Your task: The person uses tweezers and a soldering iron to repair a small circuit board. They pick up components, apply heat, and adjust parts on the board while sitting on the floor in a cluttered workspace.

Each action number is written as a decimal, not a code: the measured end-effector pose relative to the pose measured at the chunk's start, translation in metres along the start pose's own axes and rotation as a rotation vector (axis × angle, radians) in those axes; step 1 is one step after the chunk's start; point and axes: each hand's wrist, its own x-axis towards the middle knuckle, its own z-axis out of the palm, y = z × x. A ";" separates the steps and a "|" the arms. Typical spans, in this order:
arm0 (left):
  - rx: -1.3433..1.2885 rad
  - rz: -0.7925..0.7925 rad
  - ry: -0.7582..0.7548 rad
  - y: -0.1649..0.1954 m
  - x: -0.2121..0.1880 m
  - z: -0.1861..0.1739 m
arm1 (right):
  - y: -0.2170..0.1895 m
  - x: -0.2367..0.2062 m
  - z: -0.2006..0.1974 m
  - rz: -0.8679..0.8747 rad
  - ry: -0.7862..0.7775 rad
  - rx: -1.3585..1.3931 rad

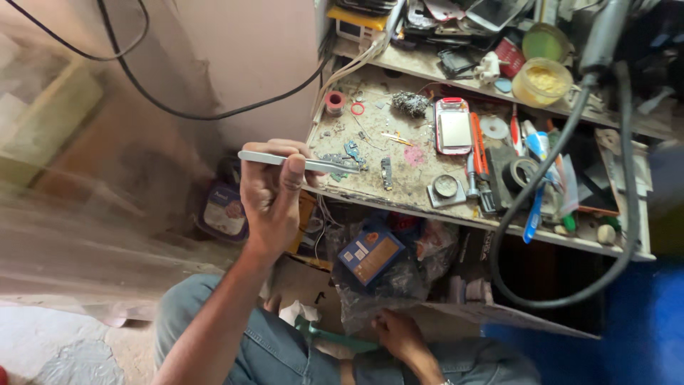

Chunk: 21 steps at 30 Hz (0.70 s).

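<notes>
1. The left hand (271,192) is raised just left of the bench (420,192), clenched around grey tweezers (299,162) held level, their tips over the bench's left edge.
2. The right hand (399,335) lies low below the bench, grasping a green-handled tool (335,336) above the lap.
3. On the bench, right of the tweezers, sits a pink phone (453,126).
4. A blue-orange box (370,253) lies under the bench.
</notes>
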 end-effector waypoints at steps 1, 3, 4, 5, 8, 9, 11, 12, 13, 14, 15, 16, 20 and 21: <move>0.063 -0.060 -0.008 0.007 -0.001 -0.003 | -0.004 -0.002 -0.001 -0.004 0.005 -0.030; 0.248 -0.173 -0.075 0.016 -0.009 -0.009 | -0.011 -0.008 -0.005 0.007 -0.029 -0.016; 0.371 -0.226 -0.135 0.018 -0.016 -0.012 | -0.014 -0.011 -0.007 0.014 -0.050 -0.008; 0.494 -0.284 -0.197 0.019 -0.026 -0.016 | -0.018 -0.015 -0.008 -0.012 -0.041 -0.039; 0.593 -0.272 -0.448 0.012 -0.072 -0.028 | -0.030 -0.027 -0.011 -0.057 -0.001 -0.168; 0.647 -0.273 -0.517 0.006 -0.087 -0.030 | -0.034 -0.031 -0.011 -0.059 0.025 -0.239; 0.750 -0.278 -0.658 -0.004 -0.116 -0.036 | -0.044 -0.037 -0.012 -0.116 0.087 -0.291; 0.789 -0.290 -0.741 -0.008 -0.127 -0.039 | -0.048 -0.040 -0.012 -0.050 0.043 -0.225; 0.825 -0.298 -0.819 -0.013 -0.134 -0.040 | -0.053 -0.043 -0.013 0.013 -0.001 -0.165; 0.861 -0.303 -0.893 -0.016 -0.140 -0.041 | -0.059 -0.046 -0.012 0.005 0.002 -0.173; 0.856 -0.312 -0.915 -0.017 -0.145 -0.040 | -0.064 -0.049 -0.013 -0.005 0.004 -0.185; 0.853 -0.315 -0.935 -0.018 -0.147 -0.038 | -0.068 -0.052 -0.013 -0.021 0.010 -0.199; 0.942 -0.320 -1.014 -0.013 -0.149 -0.027 | -0.081 -0.063 -0.015 -0.014 0.057 -0.139; 0.943 -0.286 -1.010 -0.012 -0.150 -0.025 | -0.082 -0.065 -0.015 -0.014 0.053 -0.154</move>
